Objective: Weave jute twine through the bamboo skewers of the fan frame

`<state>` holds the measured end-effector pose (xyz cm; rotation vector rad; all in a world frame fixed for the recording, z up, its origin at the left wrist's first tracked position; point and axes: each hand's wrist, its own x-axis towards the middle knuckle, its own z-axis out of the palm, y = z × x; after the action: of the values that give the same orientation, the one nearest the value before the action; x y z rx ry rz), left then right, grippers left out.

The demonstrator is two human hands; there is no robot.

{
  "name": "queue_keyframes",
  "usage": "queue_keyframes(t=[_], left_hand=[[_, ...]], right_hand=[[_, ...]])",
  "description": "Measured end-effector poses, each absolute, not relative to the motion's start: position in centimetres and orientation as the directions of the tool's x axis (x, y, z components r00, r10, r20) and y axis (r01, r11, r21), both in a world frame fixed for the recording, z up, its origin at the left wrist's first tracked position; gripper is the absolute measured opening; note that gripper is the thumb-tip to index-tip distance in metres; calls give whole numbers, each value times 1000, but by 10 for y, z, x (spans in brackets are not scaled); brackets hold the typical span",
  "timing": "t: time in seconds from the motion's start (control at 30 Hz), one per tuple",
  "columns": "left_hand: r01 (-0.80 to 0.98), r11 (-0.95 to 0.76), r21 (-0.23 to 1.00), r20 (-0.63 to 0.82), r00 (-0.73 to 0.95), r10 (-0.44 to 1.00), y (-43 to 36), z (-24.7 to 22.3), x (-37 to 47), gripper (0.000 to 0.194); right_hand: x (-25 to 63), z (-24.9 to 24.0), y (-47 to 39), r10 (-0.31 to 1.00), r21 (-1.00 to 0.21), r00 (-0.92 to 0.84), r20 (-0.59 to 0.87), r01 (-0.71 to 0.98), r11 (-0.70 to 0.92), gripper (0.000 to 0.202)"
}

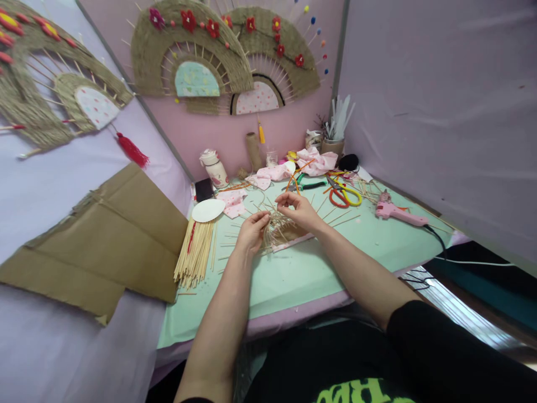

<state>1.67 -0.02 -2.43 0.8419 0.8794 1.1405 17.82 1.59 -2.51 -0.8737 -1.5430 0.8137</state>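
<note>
bamboo skewers (193,254) lie along the left edge of the bench (285,285). mid-bench, the left hand (251,230) pinches pale strands (272,225) on an unfinished stick fan (289,231); the right hand (298,210) curls narrowly above, whether gripping anything i can't tell. a pink glue gun (400,214) sits near the right edge, a flask (213,169) at the back left corner.

Bottle (215,171) upright near the pink wall (218,131) — brown cardboard (113,235) at left.

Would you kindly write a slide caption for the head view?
Left hand and right hand amid strands and splayed sticks, facing fans on the wall.
</note>
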Motion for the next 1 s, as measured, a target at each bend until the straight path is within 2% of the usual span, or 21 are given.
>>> queue_keyframes(t=[0.13,0.27,0.4,0.57,0.67,0.83,1.0], left_hand=[[-432,114,895,-56,144,988,1,-25,15,25],[-397,147,906,-70,202,977,-1,-23,15,30],[-289,155,945,-61,310,949,-4,-24,16,26],[-37,23,999,-8,363,932,-4,-30,20,18],[11,-60,998,55,274,960,-3,-30,22,17],[-38,-179,983,182,68,981,1,-26,19,19],[-59,-261,963,262,-1,965,4,-24,17,27]], right_hand=[[179,-29,20,909,-907,-47,414,63,416,21],[179,-32,24,944,-944,15,329,18,329,22],[179,-30,23,947,-949,62,315,-2,316,22],[177,-27,19,929,-929,-18,370,-23,370,24],[175,-26,17,914,-918,-88,397,-58,393,26],[175,-22,14,913,-917,-112,393,-115,381,28],[174,-17,8,907,-926,-257,335,90,367,31]])
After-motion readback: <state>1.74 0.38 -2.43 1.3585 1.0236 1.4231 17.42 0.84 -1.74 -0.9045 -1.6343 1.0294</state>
